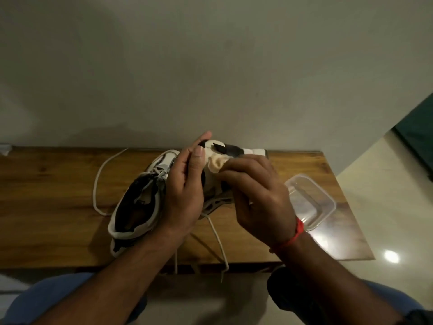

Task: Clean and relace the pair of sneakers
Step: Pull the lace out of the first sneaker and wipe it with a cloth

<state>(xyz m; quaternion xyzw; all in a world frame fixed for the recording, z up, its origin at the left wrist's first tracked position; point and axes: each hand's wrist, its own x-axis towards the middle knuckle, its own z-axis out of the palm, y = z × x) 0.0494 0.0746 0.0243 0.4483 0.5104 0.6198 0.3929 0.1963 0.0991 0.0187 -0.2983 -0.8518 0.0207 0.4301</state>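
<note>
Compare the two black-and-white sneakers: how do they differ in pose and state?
The sneaker lying on the wooden table rests untouched, opening towards the camera; the raised sneaker is gripped by the left hand and rubbed with a pale cloth in the right hand. Both are black and white.

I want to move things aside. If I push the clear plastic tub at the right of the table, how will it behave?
The tub looks thin-walled and seems to hold little or nothing, so it is probably light. On the smooth table it would likely slide rather than tip, as it is low and wide. It sits near the right edge, so a push could send it off.
</note>
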